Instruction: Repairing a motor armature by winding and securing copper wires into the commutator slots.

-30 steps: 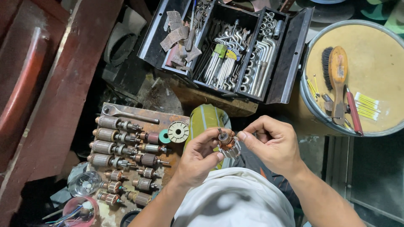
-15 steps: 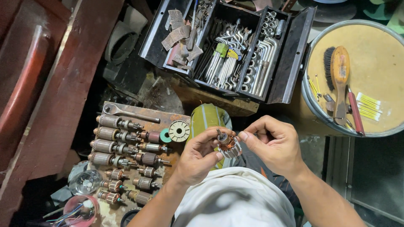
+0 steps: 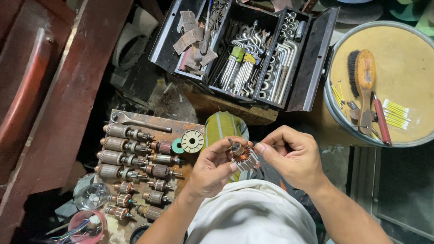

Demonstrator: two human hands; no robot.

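We pinch a small copper-wound motor armature (image 3: 243, 156) between left hand (image 3: 212, 169) and right hand (image 3: 291, 156) fingertips, both grasping it. It sits right of the rusty metal tray (image 3: 181, 129) of armatures, below the open black toolbox (image 3: 312, 63).

Left hand (image 3: 212, 167) and right hand (image 3: 291, 156) pinch a small motor armature (image 3: 242, 156).

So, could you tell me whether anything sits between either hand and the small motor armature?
Nothing visible does: the left hand and the right hand both already pinch the small armature directly with their fingertips.
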